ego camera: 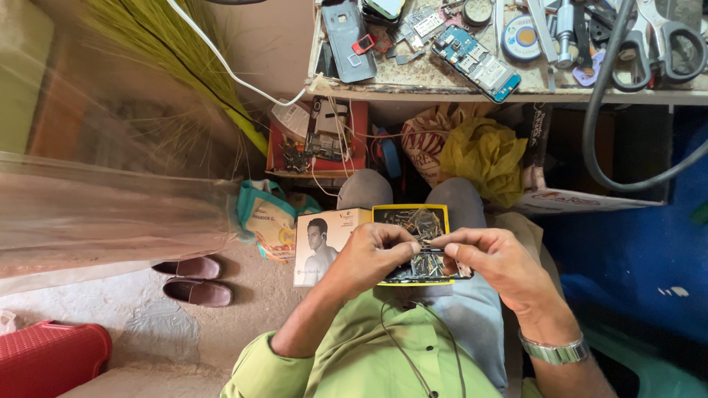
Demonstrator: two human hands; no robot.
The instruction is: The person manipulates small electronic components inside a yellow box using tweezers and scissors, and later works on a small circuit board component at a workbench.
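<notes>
A small yellow box (413,221) is seen resting open on the lap of a seated person, near the centre of the view. It is filled with a dense tangle of small metal parts (417,220); individual pieces cannot be told apart. Its hinged lid (324,247), printed with a portrait, is folded out at 9 o'clock of the box.

The left hand (369,254) is positioned over the lower left part of the box, with the fingers curled inward and the thumb and forefinger pinched together. The right hand (490,258) is positioned at 3 o'clock of the box, its fingers likewise narrowed to a pinch. The two pinches meet above the lower edge of the box, where a small dark piece (430,249) is gripped between them; its kind cannot be determined. A metal wristwatch (553,350) is worn on the right wrist, and green shirt sleeves are visible.

At 12 o'clock a cluttered workbench (442,92) is located, on which a blue circuit board (476,63), a grey phone back cover (348,37) and scissors (664,44) are laid. Beneath the bench, a red tray of components (358,133) and a yellow plastic bag (483,158) are stored. A pair of brown shoes (193,280) is placed on the floor at 9 o'clock of the hands, and a red plastic stool (44,357) is found at 8 o'clock.
</notes>
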